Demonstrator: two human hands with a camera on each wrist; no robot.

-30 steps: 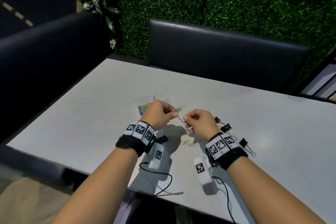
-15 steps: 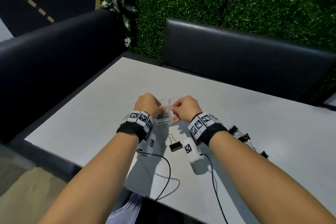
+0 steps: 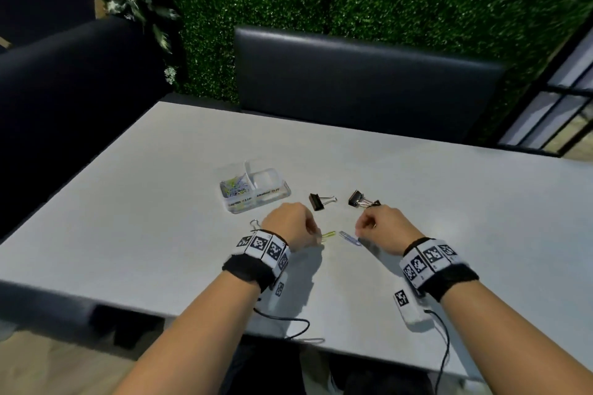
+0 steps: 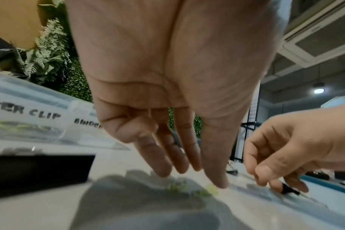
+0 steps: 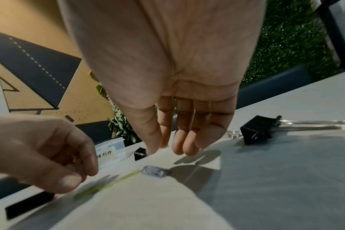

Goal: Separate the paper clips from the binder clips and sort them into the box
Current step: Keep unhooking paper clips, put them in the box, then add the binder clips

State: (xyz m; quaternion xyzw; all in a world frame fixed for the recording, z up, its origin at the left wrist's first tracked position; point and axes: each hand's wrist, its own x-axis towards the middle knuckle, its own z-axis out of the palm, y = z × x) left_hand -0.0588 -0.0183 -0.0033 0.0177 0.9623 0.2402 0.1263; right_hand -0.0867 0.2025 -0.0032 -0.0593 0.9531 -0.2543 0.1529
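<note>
A clear two-compartment box (image 3: 256, 199) stands mid-table; its left compartment holds several coloured paper clips (image 3: 235, 188) and its labels read "paper clip" and "binder" (image 4: 26, 112). A yellow-green paper clip (image 3: 328, 235) and a blue one (image 3: 349, 238) lie on the table between my hands. My left hand (image 3: 316, 236) hangs fingers-down with its tips just over the yellow clip (image 4: 175, 187). Over the blue clip (image 5: 154, 171) hovers my right hand (image 3: 359, 231), its fingers (image 5: 185, 147) relaxed and holding nothing. Black binder clips (image 3: 317, 201) (image 3: 357, 199) lie beyond both hands.
Another binder clip lies by my left wrist, only its wire handle (image 3: 254, 224) showing from the head. The grey table (image 3: 160, 218) is ringed by dark benches (image 3: 353, 80) and a green hedge wall. Wrist-camera cables (image 3: 288, 321) trail over the near edge.
Both hands left the box and drew back toward me, apart from each other. They now hover over two loose paper clips. The box stands free on the table.
</note>
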